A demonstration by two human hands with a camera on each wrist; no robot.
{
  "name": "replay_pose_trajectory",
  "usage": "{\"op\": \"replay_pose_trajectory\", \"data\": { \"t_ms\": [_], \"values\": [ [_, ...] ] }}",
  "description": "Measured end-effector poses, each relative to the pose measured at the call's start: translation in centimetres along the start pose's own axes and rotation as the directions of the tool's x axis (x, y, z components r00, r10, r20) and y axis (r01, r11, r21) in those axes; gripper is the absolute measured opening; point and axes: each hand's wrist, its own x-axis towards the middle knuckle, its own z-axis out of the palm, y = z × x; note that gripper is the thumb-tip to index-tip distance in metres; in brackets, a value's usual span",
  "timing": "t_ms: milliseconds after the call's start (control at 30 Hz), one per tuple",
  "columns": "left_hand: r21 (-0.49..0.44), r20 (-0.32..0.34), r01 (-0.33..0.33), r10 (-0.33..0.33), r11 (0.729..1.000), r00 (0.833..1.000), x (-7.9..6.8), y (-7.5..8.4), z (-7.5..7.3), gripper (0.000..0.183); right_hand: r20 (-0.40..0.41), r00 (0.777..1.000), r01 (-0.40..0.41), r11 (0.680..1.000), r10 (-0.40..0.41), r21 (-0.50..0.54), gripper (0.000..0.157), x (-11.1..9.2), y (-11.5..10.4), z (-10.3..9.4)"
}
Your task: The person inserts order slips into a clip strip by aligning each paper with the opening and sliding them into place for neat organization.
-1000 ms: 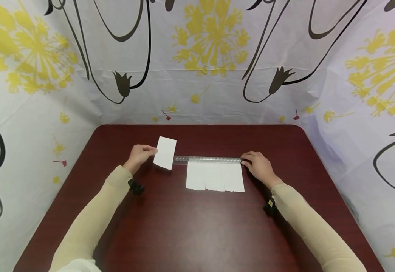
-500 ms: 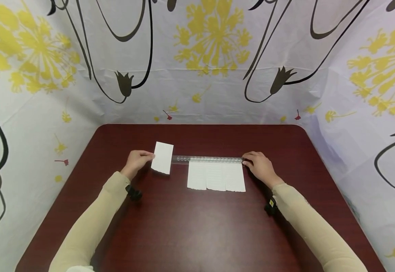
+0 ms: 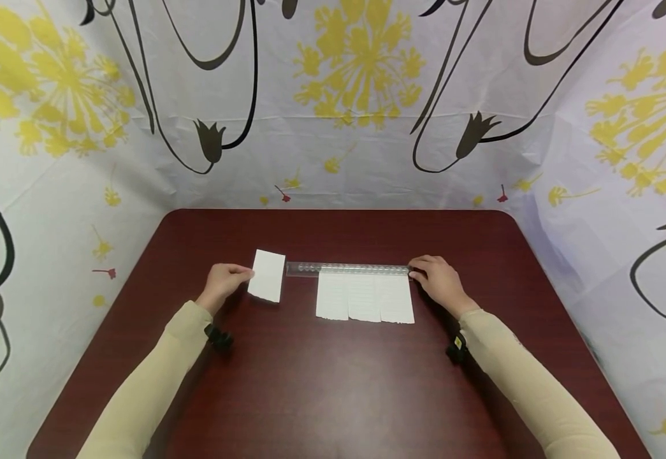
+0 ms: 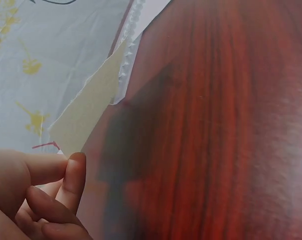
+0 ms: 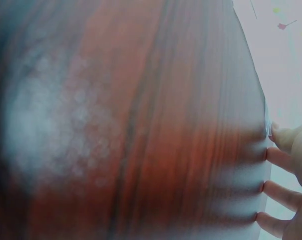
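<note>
My left hand (image 3: 224, 282) pinches a small white paper card (image 3: 266, 276) by its left edge, thumb against fingers. One edge of the card is ragged, and in the left wrist view the paper (image 4: 88, 102) tilts above the table. To its right lies a long, clear plastic ruler-like strip (image 3: 304, 269) with a row of bumps. Several white paper pieces (image 3: 361, 298) hang side by side below the strip, with torn lower edges. My right hand (image 3: 438, 282) holds the strip's right end between thumb and fingers; in the right wrist view fingertips (image 5: 266, 186) touch the table.
The dark red-brown table (image 3: 333, 382) has rounded far corners. A white cloth (image 3: 361, 166) with yellow and dark flower prints hangs behind it and along both sides. A black wrist camera (image 3: 219, 338) sits at the left wrist, another (image 3: 456, 349) at the right.
My left hand has moved left and toward me with the card, away from the strip, so the strip's left end now shows. The right hand and the paper row stay in place.
</note>
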Motion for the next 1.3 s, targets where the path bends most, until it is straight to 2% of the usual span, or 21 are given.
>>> {"op": "replay_pose_trajectory", "data": {
  "t_ms": [433,967,1133,1300],
  "values": [
    [0.019,0.012,0.037,-0.037,0.999,0.999,-1.2,-1.0,0.2,0.033,0.001,1.000,-0.005,1.000,0.005,0.004,0.030,0.0,0.1,0.1],
    [0.014,0.005,0.006,-0.006,1.000,1.000,-1.6,-0.9,1.7,0.029,0.003,1.000,-0.011,1.000,0.011,-0.005,0.030,-0.1,0.1,0.1],
    [0.047,-0.008,-0.004,0.004,0.999,1.000,-1.7,-0.7,2.1,0.027,-0.003,1.000,-0.010,1.000,0.010,0.000,0.030,-0.1,0.0,0.1],
    [0.130,-0.025,-0.032,0.036,0.991,0.999,-1.8,-0.5,2.4,0.026,-0.001,1.000,-0.010,1.000,0.010,0.005,0.030,-0.1,0.0,0.0]
  ]
}}
